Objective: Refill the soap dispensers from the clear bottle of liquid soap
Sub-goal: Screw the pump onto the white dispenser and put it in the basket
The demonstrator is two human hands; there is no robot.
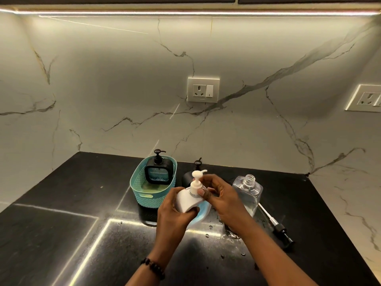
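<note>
My left hand (175, 213) grips the body of a white soap dispenser (187, 201), tilted above the counter. My right hand (222, 195) holds the neck of its white pump (196, 182) between thumb and fingers. The clear soap bottle (248, 193) stands open, cap off, just right of my right hand. Its black pump with a long tube (278, 228) lies on the counter to the right. A black square dispenser (158, 172) stands in a teal basket (144, 193). Another black dispenser (194, 172) stands behind my hands, mostly hidden.
The black stone counter (82, 234) has small wet drops and a puddle (233, 234) near my right wrist. A marble wall with two sockets (203, 89) rises behind. The counter's right edge meets the marble side wall.
</note>
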